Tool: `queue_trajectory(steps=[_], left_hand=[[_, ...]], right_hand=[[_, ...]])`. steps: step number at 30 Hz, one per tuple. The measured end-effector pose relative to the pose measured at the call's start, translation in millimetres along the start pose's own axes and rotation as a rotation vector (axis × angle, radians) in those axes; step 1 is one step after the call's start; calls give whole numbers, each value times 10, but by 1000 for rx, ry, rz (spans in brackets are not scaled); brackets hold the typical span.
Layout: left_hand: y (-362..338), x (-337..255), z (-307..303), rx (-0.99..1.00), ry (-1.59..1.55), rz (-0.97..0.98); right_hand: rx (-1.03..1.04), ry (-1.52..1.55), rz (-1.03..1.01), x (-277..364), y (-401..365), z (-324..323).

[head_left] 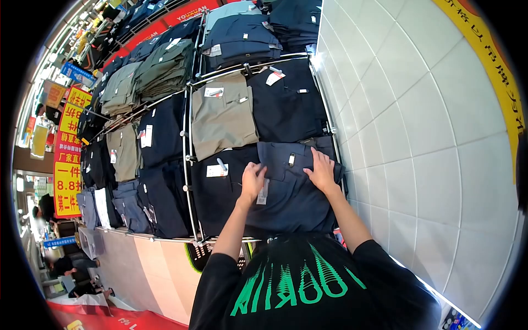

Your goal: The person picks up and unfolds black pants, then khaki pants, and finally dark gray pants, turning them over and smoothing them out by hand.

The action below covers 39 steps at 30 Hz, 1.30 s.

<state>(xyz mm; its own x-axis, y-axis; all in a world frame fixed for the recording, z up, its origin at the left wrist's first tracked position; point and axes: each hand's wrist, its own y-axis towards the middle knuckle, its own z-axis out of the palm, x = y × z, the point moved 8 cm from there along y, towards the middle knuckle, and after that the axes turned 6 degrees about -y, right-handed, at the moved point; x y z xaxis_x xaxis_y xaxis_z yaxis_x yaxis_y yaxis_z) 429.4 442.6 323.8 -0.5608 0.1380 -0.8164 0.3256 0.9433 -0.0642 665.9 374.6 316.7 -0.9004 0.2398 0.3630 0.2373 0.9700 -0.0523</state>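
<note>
Dark blue-grey folded trousers (291, 192) lie at the front right of the rack, with a small white tag on top and a clear size strip near their left edge. My left hand (253, 181) is at their left edge, its fingers pinched together on the cloth. On their upper right part rests my right hand (321, 169), fingers spread. Black trousers (212, 190) with a white label lie just left of them. Behind are khaki trousers (223, 118) and more black trousers (286, 104).
A metal rack rail (188, 165) runs between the columns of folded trousers. White tiled wall (407, 154) stands close on the right. Further trouser stacks (165, 66) fill the left and back. A green-edged basket (201, 256) is under the rack. People sit at the far left.
</note>
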Motion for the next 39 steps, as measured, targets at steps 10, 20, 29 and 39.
queue_trajectory(steps=[10, 20, 29, 39], left_hand=[[-1362, -737, -60, 177, 24, 409], [-1115, -533, -130, 135, 29, 213], [-1323, 105, -1033, -221, -433, -244], [-1315, 1662, -832, -426, -978, -540]], right_hand=[[197, -73, -129, 131, -46, -107], [138, 96, -467, 364, -329, -181], [-117, 321, -589, 1131, -170, -931], [47, 491, -127, 512, 143, 367]])
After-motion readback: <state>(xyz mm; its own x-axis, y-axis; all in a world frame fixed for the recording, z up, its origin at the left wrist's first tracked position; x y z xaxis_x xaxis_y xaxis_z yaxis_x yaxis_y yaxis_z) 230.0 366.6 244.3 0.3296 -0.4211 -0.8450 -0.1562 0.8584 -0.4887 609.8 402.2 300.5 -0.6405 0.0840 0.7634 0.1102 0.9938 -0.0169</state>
